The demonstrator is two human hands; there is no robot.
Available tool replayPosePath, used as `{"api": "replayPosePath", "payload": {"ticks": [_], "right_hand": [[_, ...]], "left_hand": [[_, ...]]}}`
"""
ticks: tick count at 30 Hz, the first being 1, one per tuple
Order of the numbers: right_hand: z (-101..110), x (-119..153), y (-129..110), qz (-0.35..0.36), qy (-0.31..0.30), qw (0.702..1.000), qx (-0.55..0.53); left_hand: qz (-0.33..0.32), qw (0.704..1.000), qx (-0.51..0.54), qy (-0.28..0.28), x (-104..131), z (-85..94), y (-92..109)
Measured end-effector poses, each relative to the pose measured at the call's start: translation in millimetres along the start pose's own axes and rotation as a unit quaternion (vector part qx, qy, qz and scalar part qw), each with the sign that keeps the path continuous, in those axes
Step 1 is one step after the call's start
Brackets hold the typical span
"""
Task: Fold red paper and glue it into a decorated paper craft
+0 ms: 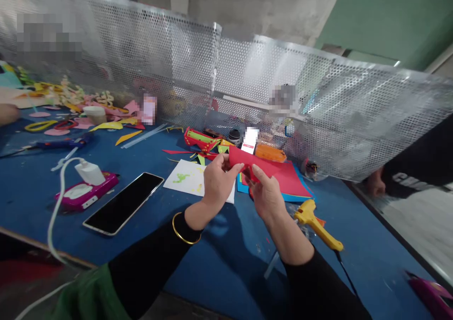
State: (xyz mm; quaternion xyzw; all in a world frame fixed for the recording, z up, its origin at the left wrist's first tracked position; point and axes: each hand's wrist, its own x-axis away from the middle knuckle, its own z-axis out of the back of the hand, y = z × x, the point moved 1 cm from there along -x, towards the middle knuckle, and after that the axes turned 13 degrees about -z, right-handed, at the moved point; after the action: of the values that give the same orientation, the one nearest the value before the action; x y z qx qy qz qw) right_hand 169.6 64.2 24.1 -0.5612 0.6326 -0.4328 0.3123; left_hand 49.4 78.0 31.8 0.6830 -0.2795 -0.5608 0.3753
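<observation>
My left hand (217,183) and my right hand (268,198) are close together over the middle of the blue table. Between their pinched thumbs and fingers is a red sheet piece (239,156), which looks curled or bent; its lower part is hidden by the fingers. Behind my right hand lies a larger red sheet (290,174) on top of a blue sheet (305,197). Under my left wrist side rests a white sheet (187,188) with green and yellow marks. A yellow glue gun (318,223) lies to the right of my right forearm.
A phone (123,204) and a purple power strip (87,192) with a white charger (89,173) lie left. Farther back are a blue glue gun (65,143), paper scraps and an orange case (271,153). A perforated metal screen (177,65) borders the table; a person's hand (375,183) is right.
</observation>
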Motion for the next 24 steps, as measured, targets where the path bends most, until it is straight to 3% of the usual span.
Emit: {"api": "replayPosePath", "payload": {"ticks": [10,14,19,24], "right_hand": [[2,-1,-3,0.009,0.049,0.999,0.002],[1,2,-7,0.039,0.059,0.997,0.001],[1,1,-6,0.064,0.077,0.995,0.008],[4,-1,-3,0.061,0.079,0.995,0.011]], "left_hand": [[-0.001,1.0,0.001,-0.028,3,-2.8,4],[0.052,0.996,0.056,-0.036,6,-7.0,4],[0.143,0.981,0.095,-0.088,11,-12.2,4],[0.089,0.988,0.059,-0.11,11,-11.2,0]]}}
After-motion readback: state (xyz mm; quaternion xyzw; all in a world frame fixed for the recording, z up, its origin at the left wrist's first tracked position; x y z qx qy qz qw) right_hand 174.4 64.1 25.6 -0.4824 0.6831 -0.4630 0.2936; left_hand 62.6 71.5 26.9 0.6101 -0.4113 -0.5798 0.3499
